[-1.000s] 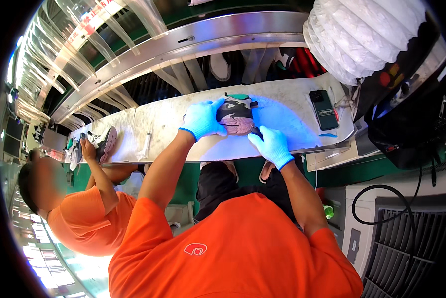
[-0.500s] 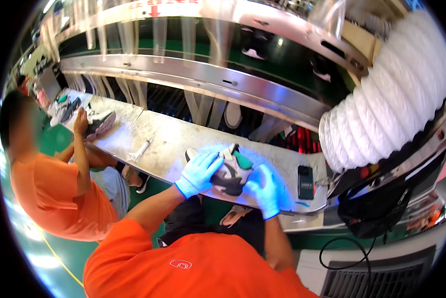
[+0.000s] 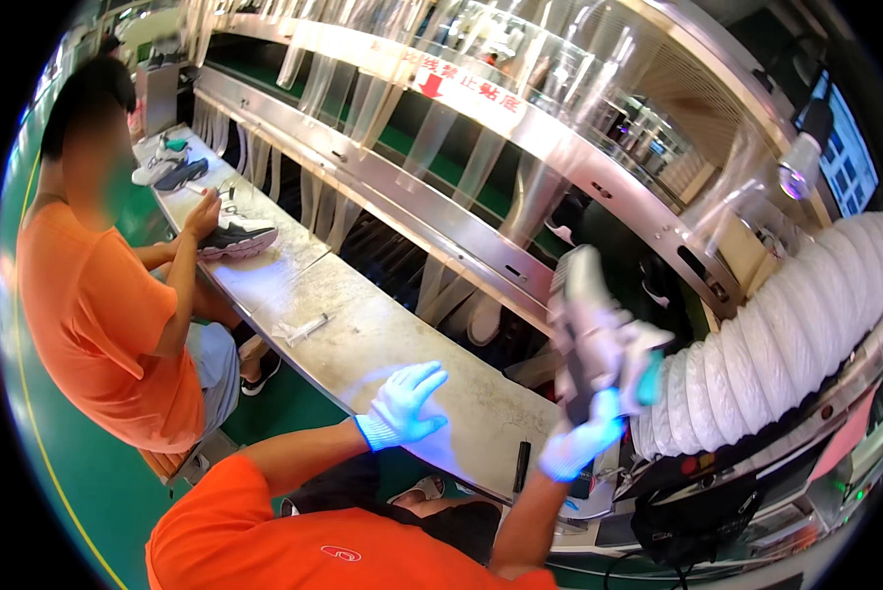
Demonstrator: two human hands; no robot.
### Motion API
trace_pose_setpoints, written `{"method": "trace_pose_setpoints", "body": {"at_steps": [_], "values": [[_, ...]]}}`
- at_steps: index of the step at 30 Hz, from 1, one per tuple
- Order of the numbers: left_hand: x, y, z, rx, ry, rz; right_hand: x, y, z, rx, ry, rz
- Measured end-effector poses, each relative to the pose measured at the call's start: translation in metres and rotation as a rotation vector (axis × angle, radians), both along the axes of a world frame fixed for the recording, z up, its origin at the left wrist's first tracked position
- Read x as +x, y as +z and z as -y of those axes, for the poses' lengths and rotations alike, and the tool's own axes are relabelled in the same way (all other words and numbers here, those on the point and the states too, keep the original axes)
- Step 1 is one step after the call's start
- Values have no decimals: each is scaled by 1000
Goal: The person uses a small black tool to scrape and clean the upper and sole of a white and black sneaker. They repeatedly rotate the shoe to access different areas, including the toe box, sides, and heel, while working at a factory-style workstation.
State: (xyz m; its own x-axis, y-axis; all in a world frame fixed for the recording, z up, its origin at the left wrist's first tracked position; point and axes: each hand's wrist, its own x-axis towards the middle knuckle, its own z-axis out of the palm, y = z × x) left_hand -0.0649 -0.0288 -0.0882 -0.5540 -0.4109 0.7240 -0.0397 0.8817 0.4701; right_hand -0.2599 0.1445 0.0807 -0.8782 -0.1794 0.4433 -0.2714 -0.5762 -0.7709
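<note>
My right hand [image 3: 587,441], in a pale glove, is closed around a grey and white sneaker [image 3: 581,329] with a green patch. It lifts the shoe above the bench's right end, beside the white ribbed hose [image 3: 756,364]; motion smears the shoe. Over the front edge of the bench [image 3: 378,320] my gloved left hand [image 3: 402,405] is open, fingers apart, with nothing in it. A slim black stick-like thing [image 3: 522,466] lies on the bench between my hands. My right wrist mostly covers a dark phone.
A syringe [image 3: 309,328] lies on the bench farther left. At the far left, a seated co-worker [image 3: 102,324] handles a dark and white shoe [image 3: 237,241], with other shoes beyond. Behind the bench runs a metal conveyor housing [image 3: 402,202] with hanging clear strips. A black bag [image 3: 697,521] hangs at the right.
The sneaker has risen off the bench and moved right in my right hand. My left hand has let go of it. The view has turned, and the black stick-like thing now shows.
</note>
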Motion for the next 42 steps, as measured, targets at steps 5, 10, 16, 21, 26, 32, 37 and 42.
{"method": "trace_pose_setpoints", "body": {"at_steps": [5, 10, 16, 21, 26, 32, 37, 42], "values": [[-13, -53, 7, 27, -26, 553, -90, 185, 114, 206, -749, -362], [-29, -52, -4, 66, -80, 514, -258, 279, 186, 193, -1146, -986], [-23, -59, 5, 123, -28, 522, -182, 164, 221, 392, -787, -1264], [-26, -45, 5, 82, -17, 516, -63, -46, 147, 816, 79, -1394], [-29, -42, 0, 58, 29, 482, -193, -213, 87, 1023, -98, -786], [-33, -33, 2, 24, -11, 447, -344, -281, 51, 1379, -612, -330], [-26, -31, 3, 59, 6, 462, -393, -304, 87, 1184, -469, -127], [-40, -40, 0, 143, -69, 459, -397, -294, 17, -40, -134, 279]]}}
